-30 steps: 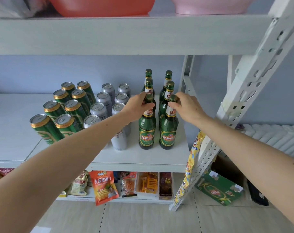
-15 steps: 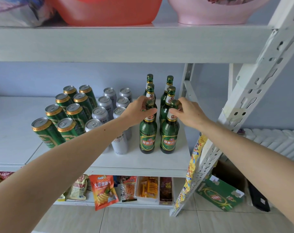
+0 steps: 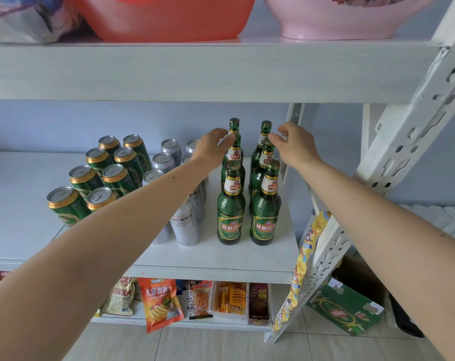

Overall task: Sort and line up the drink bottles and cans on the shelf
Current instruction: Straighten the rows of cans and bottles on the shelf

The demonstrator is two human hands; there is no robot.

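Six green beer bottles stand in two columns at the right end of the white shelf point(image 3: 221, 259), the front pair being the front left bottle point(image 3: 231, 212) and the front right bottle point(image 3: 265, 217). My left hand point(image 3: 211, 148) hovers beside the necks of the rear left bottles point(image 3: 235, 152), fingers loosely curled and blurred, gripping nothing. My right hand point(image 3: 295, 145) is level with the neck of the back right bottle point(image 3: 265, 127), thumb lifted and fingers apart. Green cans point(image 3: 117, 175) form two columns on the left. Silver cans point(image 3: 186, 225) stand between them and the bottles, partly hidden by my left forearm.
An upper shelf board point(image 3: 195, 71) carries a red basin point(image 3: 169, 16) and a pink basin point(image 3: 338, 19). A white perforated upright point(image 3: 393, 162) leans at the right with a snack strip point(image 3: 303, 264) hanging on it. Snack packets point(image 3: 161, 303) fill the lower shelf. A green carton point(image 3: 343, 311) lies on the floor.
Both hands have let go of the front two bottles' necks and moved up and back toward the rear bottles. The camera has tilted so the shelf sits lower in view.
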